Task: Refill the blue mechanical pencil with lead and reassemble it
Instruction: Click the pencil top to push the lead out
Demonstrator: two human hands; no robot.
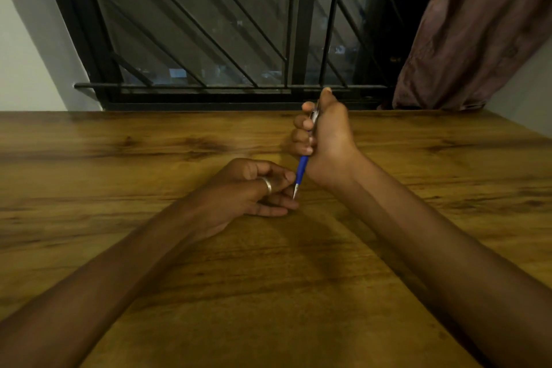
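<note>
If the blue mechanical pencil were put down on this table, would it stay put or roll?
The blue mechanical pencil looks slim and round, so it would probably roll on the smooth table. It seems stiff, staying straight in the right hand.

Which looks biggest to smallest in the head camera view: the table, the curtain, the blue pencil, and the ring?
1. wooden table
2. curtain
3. blue pencil, partly hidden in the right hand
4. ring on the left hand

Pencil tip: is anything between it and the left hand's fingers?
Nothing. In the head view the left hand has its fingertips right at the blue pencil's metal tip; the right hand grips the barrel.
</note>
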